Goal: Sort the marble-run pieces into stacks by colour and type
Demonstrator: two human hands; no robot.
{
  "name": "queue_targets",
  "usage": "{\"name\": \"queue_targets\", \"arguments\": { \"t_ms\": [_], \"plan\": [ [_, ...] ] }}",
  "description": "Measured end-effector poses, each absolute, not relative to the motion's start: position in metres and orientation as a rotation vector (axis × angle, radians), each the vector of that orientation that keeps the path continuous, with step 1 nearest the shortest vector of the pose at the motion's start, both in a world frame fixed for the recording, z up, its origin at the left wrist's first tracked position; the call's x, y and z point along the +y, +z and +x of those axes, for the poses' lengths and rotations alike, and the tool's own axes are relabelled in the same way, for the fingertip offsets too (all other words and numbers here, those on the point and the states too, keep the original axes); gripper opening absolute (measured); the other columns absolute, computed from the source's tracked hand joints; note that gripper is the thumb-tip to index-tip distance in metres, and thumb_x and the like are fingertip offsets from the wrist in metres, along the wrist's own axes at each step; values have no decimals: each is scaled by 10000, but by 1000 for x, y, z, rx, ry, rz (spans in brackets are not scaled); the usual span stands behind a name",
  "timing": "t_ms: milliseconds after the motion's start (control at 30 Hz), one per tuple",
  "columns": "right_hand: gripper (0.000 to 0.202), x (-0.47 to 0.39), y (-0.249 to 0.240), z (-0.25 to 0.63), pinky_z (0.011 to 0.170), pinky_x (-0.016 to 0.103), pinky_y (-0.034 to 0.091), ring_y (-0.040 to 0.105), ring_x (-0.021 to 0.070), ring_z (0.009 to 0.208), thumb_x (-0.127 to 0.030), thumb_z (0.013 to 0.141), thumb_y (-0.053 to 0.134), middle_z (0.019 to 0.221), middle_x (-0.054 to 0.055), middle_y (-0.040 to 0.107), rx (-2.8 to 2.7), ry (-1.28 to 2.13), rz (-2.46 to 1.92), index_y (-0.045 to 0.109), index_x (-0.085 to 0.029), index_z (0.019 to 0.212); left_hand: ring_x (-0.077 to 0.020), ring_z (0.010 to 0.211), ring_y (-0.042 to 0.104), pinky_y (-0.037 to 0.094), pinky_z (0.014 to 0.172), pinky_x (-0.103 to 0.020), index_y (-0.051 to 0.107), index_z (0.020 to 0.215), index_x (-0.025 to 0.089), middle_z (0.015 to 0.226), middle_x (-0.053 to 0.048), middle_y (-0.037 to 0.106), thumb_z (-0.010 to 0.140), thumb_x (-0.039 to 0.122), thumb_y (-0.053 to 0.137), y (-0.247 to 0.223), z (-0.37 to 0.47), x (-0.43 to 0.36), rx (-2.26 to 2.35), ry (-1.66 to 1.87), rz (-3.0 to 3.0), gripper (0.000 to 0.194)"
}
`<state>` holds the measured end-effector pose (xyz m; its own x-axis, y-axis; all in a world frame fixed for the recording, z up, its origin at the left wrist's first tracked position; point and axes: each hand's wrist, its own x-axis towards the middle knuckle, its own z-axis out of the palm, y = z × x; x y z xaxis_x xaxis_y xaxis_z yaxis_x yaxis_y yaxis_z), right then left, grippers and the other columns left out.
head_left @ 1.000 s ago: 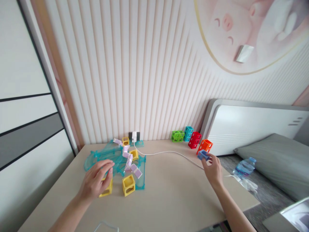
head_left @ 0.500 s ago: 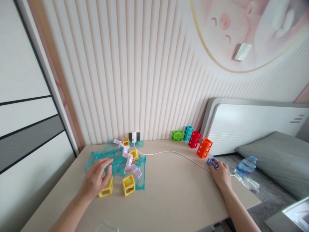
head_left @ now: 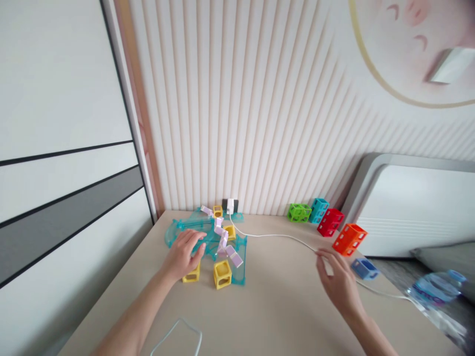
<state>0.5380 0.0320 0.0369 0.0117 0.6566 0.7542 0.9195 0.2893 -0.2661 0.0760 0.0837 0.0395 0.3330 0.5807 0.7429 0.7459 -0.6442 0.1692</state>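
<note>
Reaching forward: left hand [head_left: 181,254] near yellow cube [head_left: 197,273], right hand [head_left: 342,288] beside blue block [head_left: 365,268], all fingers [head_left: 193,237] parted, empty.

The hollow blue block [head_left: 360,270] lies toward the right of the bench [head_left: 282,306]. A yellow openwork block [head_left: 192,271] sits left, partly hidden.

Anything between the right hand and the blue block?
Nothing upright shows between the right hand and the blue block; only the white cable, partly hidden by the hand, runs along the table past the block's near side. The orange openwork block stands farther back.
</note>
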Motion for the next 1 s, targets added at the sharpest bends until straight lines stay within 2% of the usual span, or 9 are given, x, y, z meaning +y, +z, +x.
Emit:
{"name": "queue_targets", "arguments": {
  "t_ms": [67,200,267,367,467,667,767,933,1000],
  "plan": [
    [147,19,45,480,814,385,543,682,249,900,-226,941,522,959,90,711,-1964,-243,-1202,654,-244,1002,-220,852,678,542,817,-367,613,1052,214,893,-61,715,963,216,493,44,70,82,-1225,-1179,-2403,149],
    [275,-5,53,379,732,326,547,676,198,809,-78,919,495,931,61,730,-2342,-81,-832,644,-239,1084,-152,621,626,503,631,-262,604,851,219,697,-7,653,987,201,443,46,55,83,-1233,-1202,-2401,212],
    [301,-9,52,343,738,330,549,673,210,849,-61,916,478,953,77,729,-2416,-129,-767,646,-217,1111,-131,533,577,459,559,-241,570,746,224,608,15,604,988,197,442,44,51,85,-1198,-1181,-2412,275],
    [270,-3,44,304,863,404,534,637,272,1030,-86,917,524,1077,126,703,-2434,-258,-751,649,-178,1137,-123,503,555,430,545,-239,538,676,226,554,27,569,975,182,464,38,52,86,-1127,-1147,-2429,310],
    [217,8,31,271,881,408,509,608,263,1012,-140,953,565,1063,127,688,-2495,-370,-694,641,-133,1156,-120,485,536,401,531,-245,500,650,223,534,37,543,965,162,485,32,57,87,-1077,-1165,-2398,321],
    [302,24,13,234,974,426,455,566,275,1083,-152,988,538,1116,127,680,-2490,-460,-634,600,-68,1271,-122,447,495,361,503,-265,458,634,223,510,43,509,950,118,492,29,66,85,-1075,-1260,-2283,335],
    [258,28,14,234,971,425,453,580,253,996,-140,999,520,1041,104,681,-2477,-446,-616,621,-91,1231,-119,432,480,351,489,-263,462,617,223,494,45,498,939,115,502,30,68,84,-1084,-1309,-2257,342],
    [170,29,13,238,814,374,490,572,202,796,-124,1000,528,871,52,642,-2449,-388,-658,653,-143,1113,-115,418,459,344,476,-259,468,610,223,489,43,498,948,113,479,33,68,84,-1124,-1429,-2239,355],
    [130,28,13,241,807,363,492,563,184,739,-129,994,545,824,29,629,-2456,-344,-654,663,-161,1035,-115,425,475,358,482,-252,482,620,220,498,38,517,953,121,476,34,68,84,-1138,-1482,-2248,348]
  ]
}}
